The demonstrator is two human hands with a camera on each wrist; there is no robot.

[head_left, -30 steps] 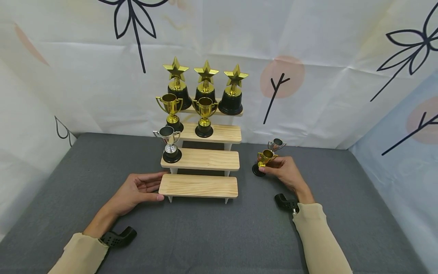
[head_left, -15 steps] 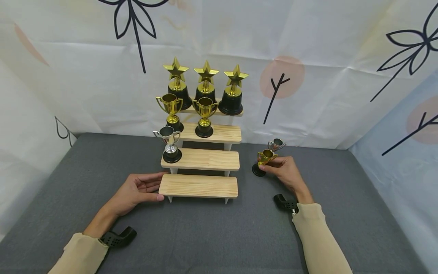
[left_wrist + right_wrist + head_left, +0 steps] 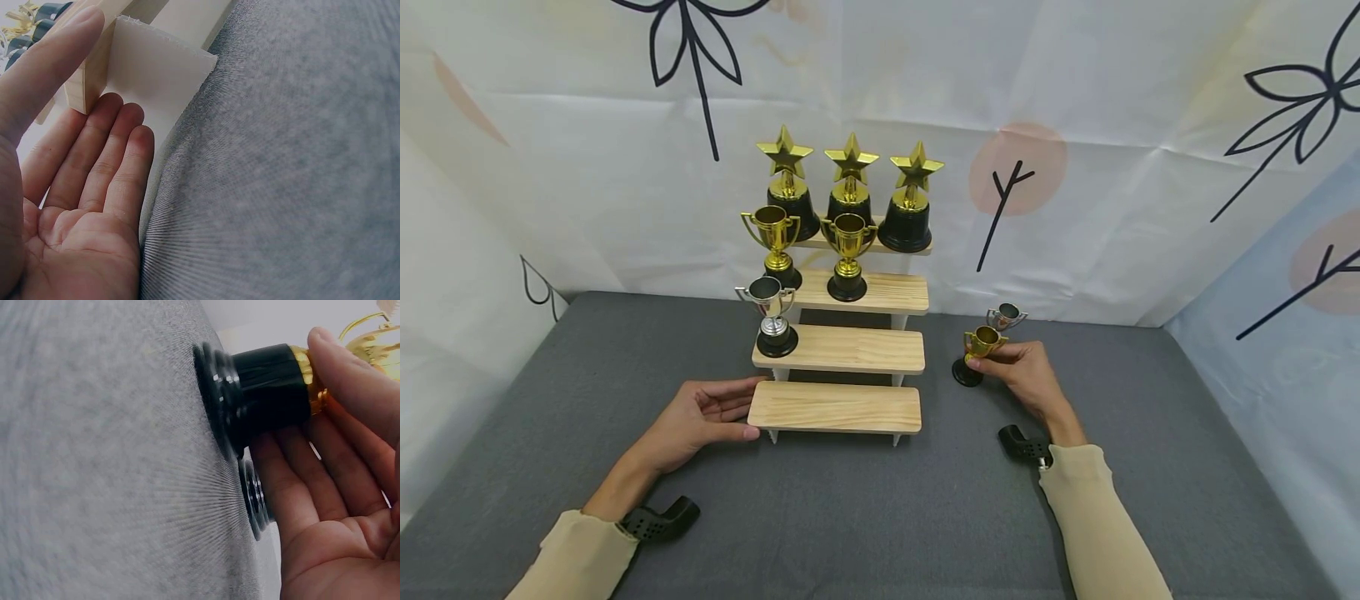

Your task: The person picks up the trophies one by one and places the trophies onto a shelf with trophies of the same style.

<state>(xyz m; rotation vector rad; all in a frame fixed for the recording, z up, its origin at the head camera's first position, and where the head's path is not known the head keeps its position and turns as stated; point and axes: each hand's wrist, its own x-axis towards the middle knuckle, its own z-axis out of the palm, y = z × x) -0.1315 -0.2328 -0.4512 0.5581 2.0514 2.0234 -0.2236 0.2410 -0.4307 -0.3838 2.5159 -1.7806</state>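
My left hand (image 3: 706,417) lies at the left end of the bottom step of a wooden tiered display stand (image 3: 835,407). In the left wrist view its fingers are loosely extended, the fingertips (image 3: 130,114) right at the board's end and a white support. To the right of the stand, my right hand (image 3: 1026,379) pinches a small gold trophy cup (image 3: 983,340) between thumb and fingers. The cup is upright, its black base (image 3: 269,387) close to the grey cloth. Just behind stands a silver trophy cup (image 3: 1006,316), partly hidden.
On the stand, three gold star trophies (image 3: 852,162) fill the top step. Two gold cups (image 3: 848,237) stand one step below, and a silver cup (image 3: 767,300) is at the left of the following step. A patterned white cloth wall (image 3: 1097,250) closes off the back.
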